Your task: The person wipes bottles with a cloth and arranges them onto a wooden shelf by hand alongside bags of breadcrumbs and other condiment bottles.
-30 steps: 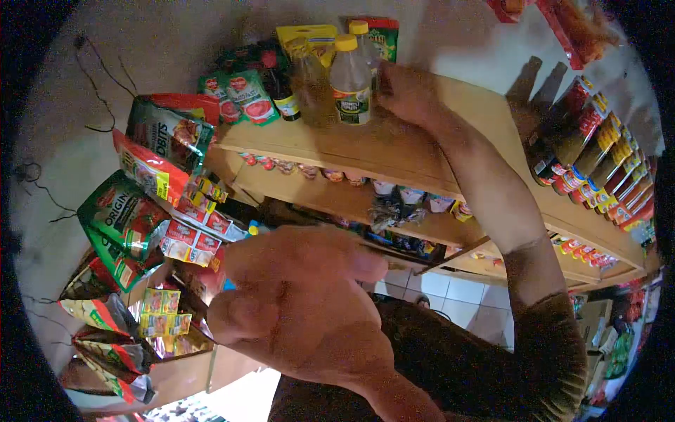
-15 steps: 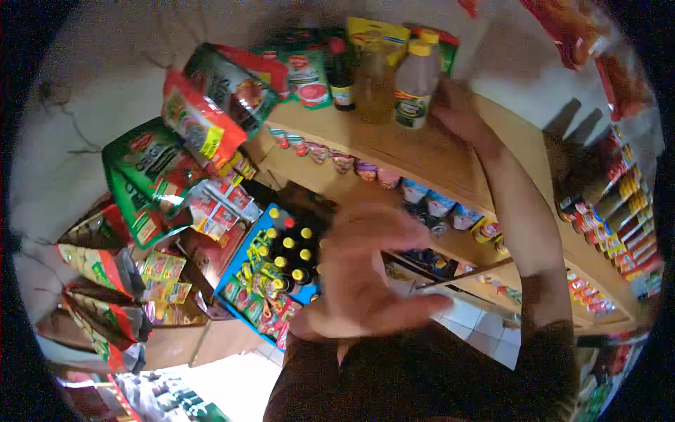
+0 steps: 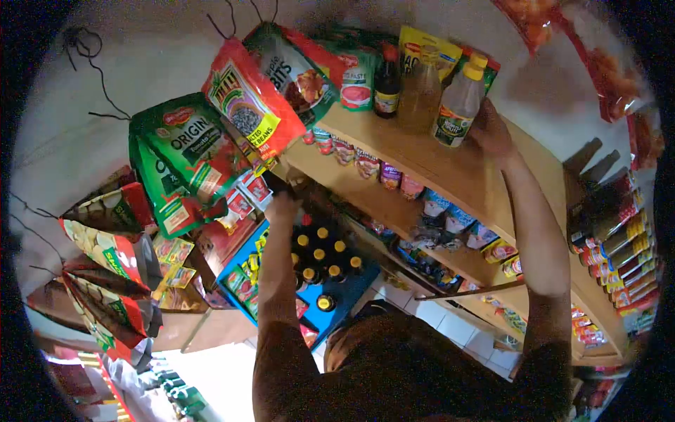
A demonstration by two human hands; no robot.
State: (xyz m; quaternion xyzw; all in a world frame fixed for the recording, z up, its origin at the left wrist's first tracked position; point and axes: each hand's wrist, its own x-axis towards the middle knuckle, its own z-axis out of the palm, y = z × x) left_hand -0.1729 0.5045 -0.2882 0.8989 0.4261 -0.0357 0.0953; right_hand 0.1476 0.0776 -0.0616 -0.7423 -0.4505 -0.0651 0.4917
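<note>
On the top wooden shelf [image 3: 415, 151], my right hand [image 3: 494, 131] is against the right side of a clear bottle with a yellow cap [image 3: 455, 112]. Its fingers are bent round behind the bottle and partly hidden. A second yellow-capped bottle is close behind, and a bottle of light brown liquid [image 3: 420, 98] stands to the left, beside a dark bottle [image 3: 387, 83]. My left hand [image 3: 283, 195] is raised beside small red and white sachets [image 3: 254, 190], below a hanging red pouch [image 3: 249, 105]. Its fingers are dark and hard to make out.
Green pouches [image 3: 186, 144] and other packs hang on the left. Dark bottles with yellow caps [image 3: 320, 257] stand in a blue tray [image 3: 344, 292] below. Small pouches [image 3: 390, 176] line the lower shelf. More bottles [image 3: 619, 257] are on the right, with red packs [image 3: 598, 77] hanging above.
My left hand has moved from close to the camera to beside the hanging sachets. My right hand remains at the yellow-capped bottles. The view has shifted, so the shelf appears farther right.
</note>
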